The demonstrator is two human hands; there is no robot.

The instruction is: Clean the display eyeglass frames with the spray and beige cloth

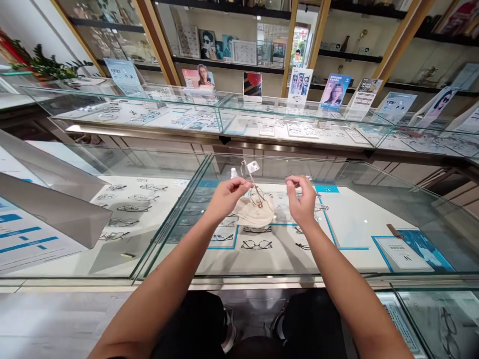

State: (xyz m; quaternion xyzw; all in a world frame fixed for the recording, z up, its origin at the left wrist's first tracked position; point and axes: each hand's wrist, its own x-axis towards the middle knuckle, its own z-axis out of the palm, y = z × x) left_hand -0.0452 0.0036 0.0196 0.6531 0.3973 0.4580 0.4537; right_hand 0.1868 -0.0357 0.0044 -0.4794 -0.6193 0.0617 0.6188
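My left hand (230,197) is closed in a pinch on a thin-framed pair of eyeglasses (258,199), tilted with a temple pointing up. A white tag (253,167) with a printed code hangs on the frame. Just beneath the glasses a cream cloth (256,214) lies on the glass top. To the right, apart from the glasses, my right hand (304,199) is raised with its fingers curled and thumb and fingertips close together; whatever is between them, if anything, is too small to make out. Behind my left hand stands a small white bottle (234,172), partly hidden.
The glass display case (284,269) under my hands holds several eyeglasses (257,245). At left, a folded white and blue card stand (41,224) rises above the glass. A second glass showcase (168,117) with upright advertising cards runs across the back, before wall shelves.
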